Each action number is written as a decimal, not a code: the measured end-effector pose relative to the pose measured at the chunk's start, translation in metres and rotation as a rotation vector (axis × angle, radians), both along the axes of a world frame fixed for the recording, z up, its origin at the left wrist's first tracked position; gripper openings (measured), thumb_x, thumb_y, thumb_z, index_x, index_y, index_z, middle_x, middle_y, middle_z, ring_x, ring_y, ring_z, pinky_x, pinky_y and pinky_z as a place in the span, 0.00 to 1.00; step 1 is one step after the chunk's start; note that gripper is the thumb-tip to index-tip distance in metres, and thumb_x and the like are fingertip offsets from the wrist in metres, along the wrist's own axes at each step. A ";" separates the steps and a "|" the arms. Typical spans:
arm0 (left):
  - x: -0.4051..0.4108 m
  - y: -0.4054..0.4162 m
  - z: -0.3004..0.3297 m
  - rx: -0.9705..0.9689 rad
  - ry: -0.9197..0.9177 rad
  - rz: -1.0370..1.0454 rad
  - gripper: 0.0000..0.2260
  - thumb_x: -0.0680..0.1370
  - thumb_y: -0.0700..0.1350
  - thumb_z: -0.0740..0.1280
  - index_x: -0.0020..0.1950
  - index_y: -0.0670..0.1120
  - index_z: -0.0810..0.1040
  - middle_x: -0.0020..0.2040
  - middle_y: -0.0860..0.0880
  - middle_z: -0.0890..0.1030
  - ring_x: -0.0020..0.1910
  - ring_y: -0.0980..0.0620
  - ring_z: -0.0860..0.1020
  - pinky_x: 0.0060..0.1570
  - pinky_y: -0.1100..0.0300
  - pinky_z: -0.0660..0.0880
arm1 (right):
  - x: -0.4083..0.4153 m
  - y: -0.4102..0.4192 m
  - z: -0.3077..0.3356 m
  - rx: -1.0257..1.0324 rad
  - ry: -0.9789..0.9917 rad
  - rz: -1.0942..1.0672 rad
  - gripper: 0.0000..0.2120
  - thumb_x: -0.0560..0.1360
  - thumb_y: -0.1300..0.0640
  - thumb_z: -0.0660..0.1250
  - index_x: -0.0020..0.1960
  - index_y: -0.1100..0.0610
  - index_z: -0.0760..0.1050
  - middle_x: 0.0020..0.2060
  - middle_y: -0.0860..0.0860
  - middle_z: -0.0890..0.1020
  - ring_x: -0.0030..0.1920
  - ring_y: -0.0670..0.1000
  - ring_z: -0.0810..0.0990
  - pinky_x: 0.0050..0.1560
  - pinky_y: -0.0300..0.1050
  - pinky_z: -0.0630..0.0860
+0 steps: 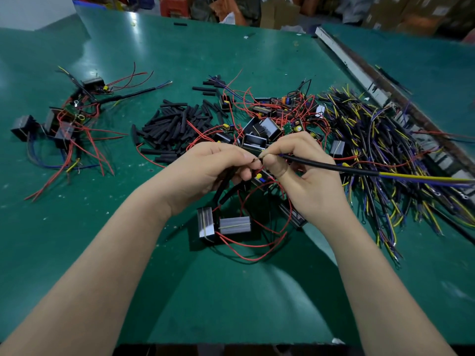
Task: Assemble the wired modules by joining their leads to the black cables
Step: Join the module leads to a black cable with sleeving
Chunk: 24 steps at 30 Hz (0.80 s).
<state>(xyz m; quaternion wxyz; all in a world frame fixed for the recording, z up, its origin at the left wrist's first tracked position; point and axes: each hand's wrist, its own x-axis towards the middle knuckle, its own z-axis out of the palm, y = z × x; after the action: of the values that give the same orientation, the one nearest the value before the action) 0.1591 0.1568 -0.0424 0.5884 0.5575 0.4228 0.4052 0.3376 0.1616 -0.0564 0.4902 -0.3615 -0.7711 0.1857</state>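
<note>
Black cable [331, 167] pinched at its near end in right hand [305, 173] grip; long axis runs out to 3 o'clock; left hand [213, 168] pinches red lead [258, 168] at 9 o'clock, tips nearly touching above counter [231, 291].

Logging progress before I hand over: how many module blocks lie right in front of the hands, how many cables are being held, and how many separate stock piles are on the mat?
Module blocks by the near edge: 3
Black cable held in the right hand, against the left hand: 1
Stock piles: 4
Total: 8
</note>
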 end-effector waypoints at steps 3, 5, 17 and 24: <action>-0.001 0.000 -0.001 0.017 0.036 0.026 0.14 0.78 0.39 0.63 0.35 0.47 0.82 0.31 0.55 0.80 0.29 0.63 0.75 0.24 0.76 0.67 | 0.000 -0.002 0.001 -0.047 0.005 0.027 0.06 0.75 0.63 0.68 0.46 0.53 0.78 0.42 0.52 0.76 0.45 0.42 0.74 0.49 0.33 0.69; -0.001 0.000 -0.004 0.072 0.096 0.025 0.11 0.78 0.40 0.64 0.38 0.47 0.82 0.31 0.55 0.80 0.29 0.63 0.74 0.29 0.75 0.69 | 0.001 -0.001 0.001 -0.065 -0.034 0.029 0.05 0.74 0.66 0.69 0.45 0.57 0.81 0.42 0.53 0.74 0.43 0.43 0.73 0.47 0.32 0.68; 0.001 0.006 -0.016 0.274 0.424 0.174 0.11 0.77 0.51 0.67 0.39 0.46 0.77 0.29 0.57 0.78 0.28 0.57 0.74 0.32 0.64 0.73 | 0.001 0.004 -0.009 0.251 -0.381 -0.235 0.04 0.74 0.62 0.69 0.44 0.58 0.83 0.38 0.53 0.74 0.39 0.59 0.74 0.37 0.52 0.69; 0.005 0.003 -0.014 0.375 0.450 0.263 0.08 0.76 0.49 0.68 0.37 0.53 0.78 0.30 0.57 0.78 0.30 0.61 0.72 0.35 0.62 0.70 | -0.007 -0.002 -0.010 0.276 -0.458 -0.400 0.01 0.74 0.59 0.70 0.44 0.54 0.81 0.39 0.51 0.76 0.42 0.56 0.77 0.41 0.46 0.62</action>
<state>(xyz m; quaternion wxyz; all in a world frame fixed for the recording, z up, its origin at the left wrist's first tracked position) 0.1642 0.1602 -0.0567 0.3096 0.6724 0.5287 0.4152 0.3307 0.1597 -0.0663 0.3753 -0.4685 -0.7927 -0.1064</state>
